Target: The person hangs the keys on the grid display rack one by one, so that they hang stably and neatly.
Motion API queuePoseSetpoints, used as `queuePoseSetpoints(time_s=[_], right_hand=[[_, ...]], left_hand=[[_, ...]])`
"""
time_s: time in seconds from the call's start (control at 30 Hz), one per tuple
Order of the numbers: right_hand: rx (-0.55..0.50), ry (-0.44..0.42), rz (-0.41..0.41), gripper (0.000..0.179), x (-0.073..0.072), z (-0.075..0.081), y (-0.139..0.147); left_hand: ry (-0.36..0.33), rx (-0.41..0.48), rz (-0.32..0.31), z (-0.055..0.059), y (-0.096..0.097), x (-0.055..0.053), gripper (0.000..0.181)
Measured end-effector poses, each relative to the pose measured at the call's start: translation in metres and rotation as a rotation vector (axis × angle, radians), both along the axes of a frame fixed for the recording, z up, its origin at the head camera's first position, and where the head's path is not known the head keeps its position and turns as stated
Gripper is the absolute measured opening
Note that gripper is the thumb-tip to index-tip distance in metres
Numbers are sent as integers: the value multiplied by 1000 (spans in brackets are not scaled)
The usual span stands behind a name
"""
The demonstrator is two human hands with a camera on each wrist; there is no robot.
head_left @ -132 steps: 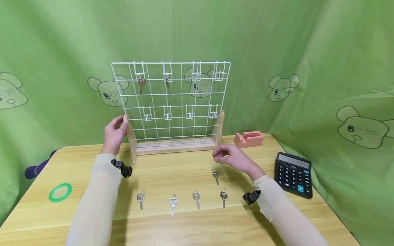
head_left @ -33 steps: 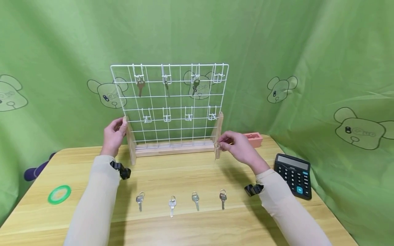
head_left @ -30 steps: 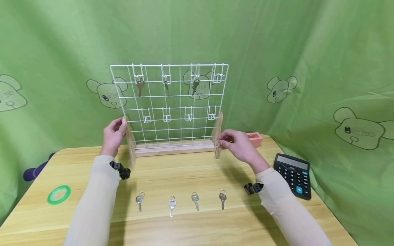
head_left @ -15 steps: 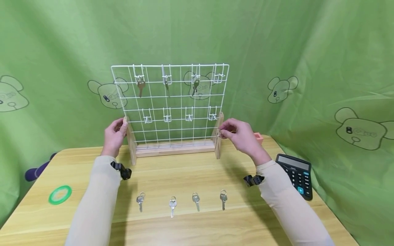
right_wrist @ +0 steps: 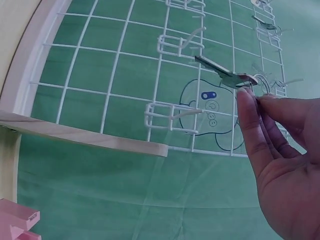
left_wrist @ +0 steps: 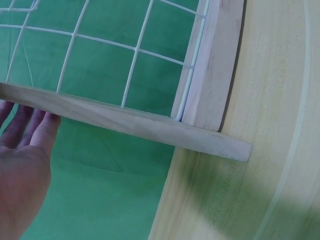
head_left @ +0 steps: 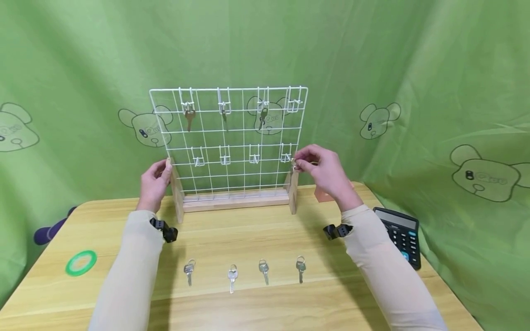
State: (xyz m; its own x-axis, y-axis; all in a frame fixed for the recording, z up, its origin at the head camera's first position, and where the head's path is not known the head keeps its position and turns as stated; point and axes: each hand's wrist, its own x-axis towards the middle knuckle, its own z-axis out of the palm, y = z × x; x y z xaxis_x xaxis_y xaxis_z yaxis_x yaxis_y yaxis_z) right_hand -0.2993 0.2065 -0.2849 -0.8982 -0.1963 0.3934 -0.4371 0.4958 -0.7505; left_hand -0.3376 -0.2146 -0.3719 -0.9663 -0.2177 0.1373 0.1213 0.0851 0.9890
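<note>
My right hand (head_left: pixel 325 172) pinches the ring of a key (right_wrist: pixel 227 76) between thumb and fingertips. In the right wrist view the key sticks out beyond the fingers, near the white wire hooks (right_wrist: pixel 172 114). From the head view, this hand is beside the right wooden post (head_left: pixel 293 195), level with the lower hook row. My left hand (head_left: pixel 154 184) holds the top of the left wooden post (left_wrist: pixel 125 125) of the white grid rack (head_left: pixel 244 131); its fingertips are hidden behind the post. Keys hang on the upper hooks, including a copper-coloured one (head_left: pixel 190 118) and a dark one (head_left: pixel 263 117).
Several keys with rings lie in a row on the table, among them a silver key (head_left: pixel 233 276). A black calculator (head_left: pixel 399 234) is at the right, partly behind the right sleeve. A pink tape dispenser (right_wrist: pixel 17 220) stands behind the right hand. A green tape roll (head_left: pixel 81 263) lies left.
My right hand took the key that lay nearest the rack and has raised it along the right post to the lower hook row. The left hand stays on its post.
</note>
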Motion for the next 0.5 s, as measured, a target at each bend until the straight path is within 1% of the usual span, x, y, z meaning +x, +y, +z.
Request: queuePoseSetpoints(time_s=[0.2, 0.33, 0.5], right_hand=[[-47, -3, -41, 17, -5, 11, 0], [-93, 12, -48, 17, -9, 20, -1], [-145, 47, -58, 17, -10, 31, -3]], left_hand=[[-2, 5, 0, 1, 1, -2, 51], [-1, 8, 2, 2, 1, -2, 51], [-18, 14, -2, 2, 1, -1, 50]])
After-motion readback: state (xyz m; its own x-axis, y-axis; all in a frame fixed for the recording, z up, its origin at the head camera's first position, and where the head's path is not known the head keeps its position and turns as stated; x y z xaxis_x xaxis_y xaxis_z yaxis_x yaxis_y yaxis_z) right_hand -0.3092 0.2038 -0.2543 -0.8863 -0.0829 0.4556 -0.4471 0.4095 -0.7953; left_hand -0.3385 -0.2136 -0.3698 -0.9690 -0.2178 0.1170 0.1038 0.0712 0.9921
